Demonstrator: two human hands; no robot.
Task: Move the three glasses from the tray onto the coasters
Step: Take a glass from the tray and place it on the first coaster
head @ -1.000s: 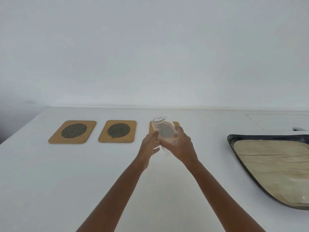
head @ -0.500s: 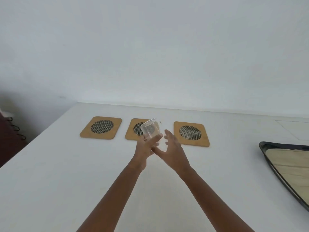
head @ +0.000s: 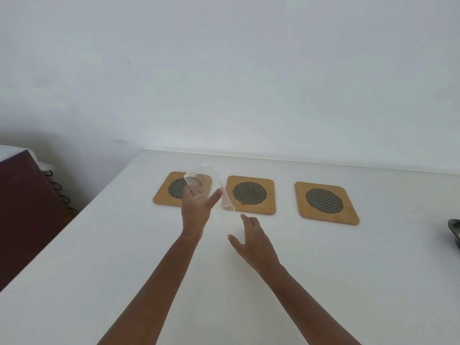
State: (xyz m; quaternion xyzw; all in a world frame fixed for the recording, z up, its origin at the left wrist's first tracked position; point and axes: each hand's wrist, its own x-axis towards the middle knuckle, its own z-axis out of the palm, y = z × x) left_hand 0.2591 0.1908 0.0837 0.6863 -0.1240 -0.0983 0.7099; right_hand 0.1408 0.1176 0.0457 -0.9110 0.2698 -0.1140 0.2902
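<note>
Soft, even, bright light — shadows faint; slight motion blur on the clear glass [head: 207, 186], wide-angle bending at edges.

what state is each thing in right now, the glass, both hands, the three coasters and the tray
clear drinking glass: tilted, held in the air
left hand: gripping the glass
right hand: open, empty
left square wooden coaster: bare
middle wooden coaster: bare
right wooden coaster: bare
dark tray: mostly out of frame

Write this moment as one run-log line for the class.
left hand: holds tilted glass above left coaster | right hand: open, empty | middle coaster, right coaster: bare | glasses placed: none
</note>
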